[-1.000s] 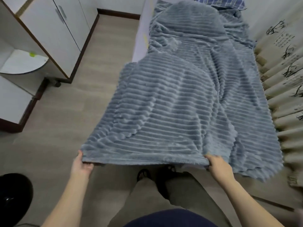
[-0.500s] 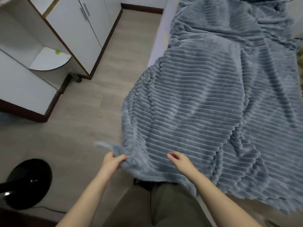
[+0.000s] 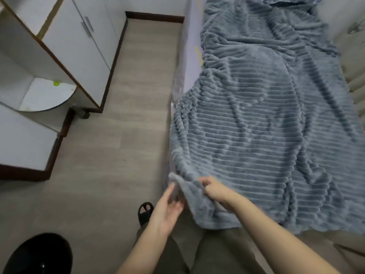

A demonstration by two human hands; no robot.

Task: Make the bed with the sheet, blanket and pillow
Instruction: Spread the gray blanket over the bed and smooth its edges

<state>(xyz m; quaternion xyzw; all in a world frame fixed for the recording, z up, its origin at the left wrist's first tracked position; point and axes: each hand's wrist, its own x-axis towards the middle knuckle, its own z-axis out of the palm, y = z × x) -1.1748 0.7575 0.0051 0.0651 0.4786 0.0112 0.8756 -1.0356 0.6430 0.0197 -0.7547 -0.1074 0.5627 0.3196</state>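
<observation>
The right grip (image 3: 214, 191) is narrow, fingers curled and pinching the blanket (image 3: 256, 135) just in from its near left corner. The left grip (image 3: 167, 206) is just beside it, a little lower. It is wide, palm showing, fingers loose, and nothing can be seen held in it. One fingertip reaches up to the blanket's corner, though blur hides whether they touch. Both bare forearms come in from the bottom edge.

The corner between the grips is lifted and folded over on itself. From there the grey, ribbed blanket runs the length of the bed, rumpled, with long creases down its middle and right side. Its left edge hangs over the bed's side near the foot. Farther up, a strip of pale sheet (image 3: 189, 36) shows bare beside the blanket. At the head, a checked pillow (image 3: 286, 0) peeks out from under the blanket's far edge.

Below the grips are the person's trousers (image 3: 217, 254) and one black slipper (image 3: 145, 211) on the wood-look floor (image 3: 118, 155). A white cabinet (image 3: 79, 46) stands to the left, well apart from the bed. A round black thing (image 3: 39, 254) sits at the bottom left.
</observation>
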